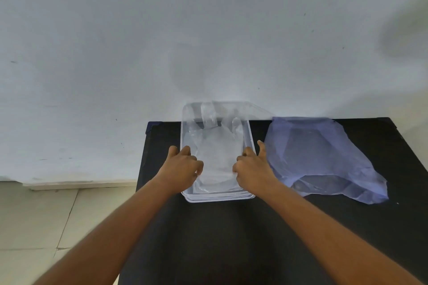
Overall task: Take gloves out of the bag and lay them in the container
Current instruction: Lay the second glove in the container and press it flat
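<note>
A clear plastic container (218, 197) stands on the black table (231, 238). Inside it lies a thin clear glove (216, 146), its fingers pointing away from me and partly draped over the far wall. My left hand (183, 166) rests at the container's left wall, fingers curled down onto the glove's left edge. My right hand (252, 165) is at the right wall, fingers curled onto the glove's right edge, thumb raised. A translucent blue bag (324, 157) lies crumpled just right of the container, close to my right hand.
The table stands against a white wall (208, 30). Its left edge runs just left of the container, with a tiled floor (46, 215) below. Dark tabletop lies in front of the container and right of the bag.
</note>
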